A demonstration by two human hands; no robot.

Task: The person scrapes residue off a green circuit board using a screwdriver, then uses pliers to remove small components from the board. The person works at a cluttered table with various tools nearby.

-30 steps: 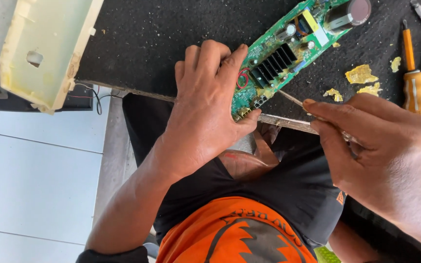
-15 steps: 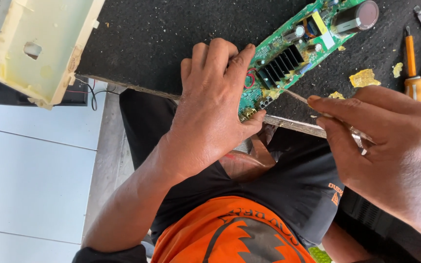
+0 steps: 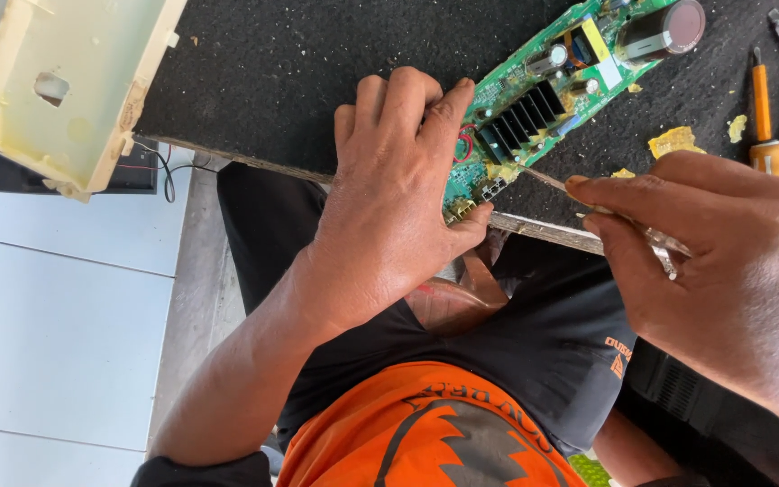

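While the left hand (image 3: pixel 389 194) clamps the green rectangular circuit board (image 3: pixel 534 99) at mid-frame against the black table (image 3: pixel 317 63), right hand (image 3: pixel 723 261) fingers (image 3: pixel 615 194) pinch a thin metal probe (image 3: pixel 547 180) touching the board's edge.

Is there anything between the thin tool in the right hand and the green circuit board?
Nothing visible. The thin metal tool in the right hand reaches the edge of the green circuit board over bare black mat. The left hand grips the board's near end, beside the tip.

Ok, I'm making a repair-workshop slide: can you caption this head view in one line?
Left hand steadies a green circuit board on a black mat while the right hand probes it with a thin metal tool.
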